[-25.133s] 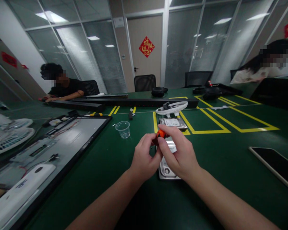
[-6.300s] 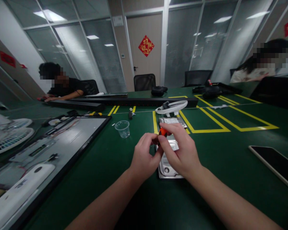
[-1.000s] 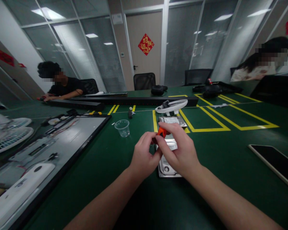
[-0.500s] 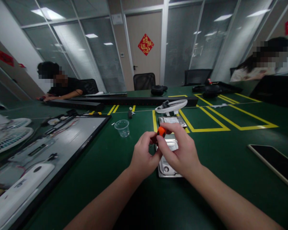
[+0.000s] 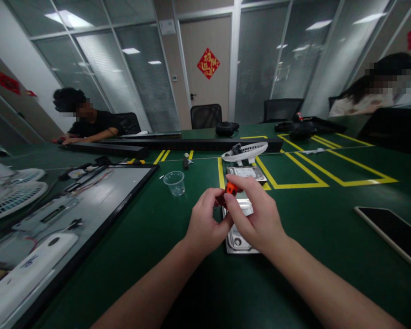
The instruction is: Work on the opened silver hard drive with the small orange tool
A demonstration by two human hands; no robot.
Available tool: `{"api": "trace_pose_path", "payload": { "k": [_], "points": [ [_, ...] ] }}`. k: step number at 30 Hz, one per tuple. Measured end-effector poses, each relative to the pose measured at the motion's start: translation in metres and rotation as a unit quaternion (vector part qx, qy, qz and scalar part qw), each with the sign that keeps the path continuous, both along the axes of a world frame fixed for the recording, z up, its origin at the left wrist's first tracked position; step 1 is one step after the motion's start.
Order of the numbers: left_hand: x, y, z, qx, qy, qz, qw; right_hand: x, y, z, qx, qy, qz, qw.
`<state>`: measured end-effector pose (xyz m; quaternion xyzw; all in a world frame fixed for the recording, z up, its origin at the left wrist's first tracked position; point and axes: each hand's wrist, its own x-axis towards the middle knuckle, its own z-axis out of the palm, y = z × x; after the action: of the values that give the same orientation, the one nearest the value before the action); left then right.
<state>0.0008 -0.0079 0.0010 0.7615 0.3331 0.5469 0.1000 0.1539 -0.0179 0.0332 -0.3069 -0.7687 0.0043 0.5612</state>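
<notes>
Now the orange-and-black handle [image 5: 231, 188] shows a dark facet where plain orange faced out half a second ago, so it has turned between the fingers while both hands keep their place; I take that as twisting on one spot. It looks short and stubby, bright orange with black patches, and sits over the far end of a silver hard drive [image 5: 238, 243]; its tip is hidden. The right hand [image 5: 258, 212] pinches it between thumb and fingers. The left hand [image 5: 207, 224] curls in close at its lower part, though I cannot tell whether those fingers grip anything. Beyond lies a second drive [image 5: 248, 173]; a clear cup [image 5: 175, 183] stands to the left on the green surface [image 5: 322, 219].
</notes>
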Motion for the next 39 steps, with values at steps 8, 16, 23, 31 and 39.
{"api": "trace_pose_path", "payload": {
  "k": [8,16,23,31,39],
  "points": [
    [0.0006,-0.0017,0.0053,-0.008,0.032,-0.007,0.999,0.0007,-0.0009,0.0006,-0.006,0.002,0.019,1.0],
    [0.0,-0.0006,0.0014,0.0,0.01,0.011,1.0,0.0001,-0.0003,-0.0011,-0.006,0.003,-0.003,1.0],
    [-0.0001,-0.0022,0.0058,-0.007,0.018,0.002,1.0,0.0,-0.0005,0.0009,-0.001,0.009,-0.01,1.0],
    [0.0012,-0.0023,0.0054,0.004,0.015,-0.006,1.0,0.0009,-0.0009,-0.0016,-0.007,0.002,0.01,1.0],
    [0.0004,-0.0003,0.0031,-0.002,0.02,-0.018,1.0,0.0,0.001,-0.0003,0.004,0.012,-0.023,1.0]
  ]
}}
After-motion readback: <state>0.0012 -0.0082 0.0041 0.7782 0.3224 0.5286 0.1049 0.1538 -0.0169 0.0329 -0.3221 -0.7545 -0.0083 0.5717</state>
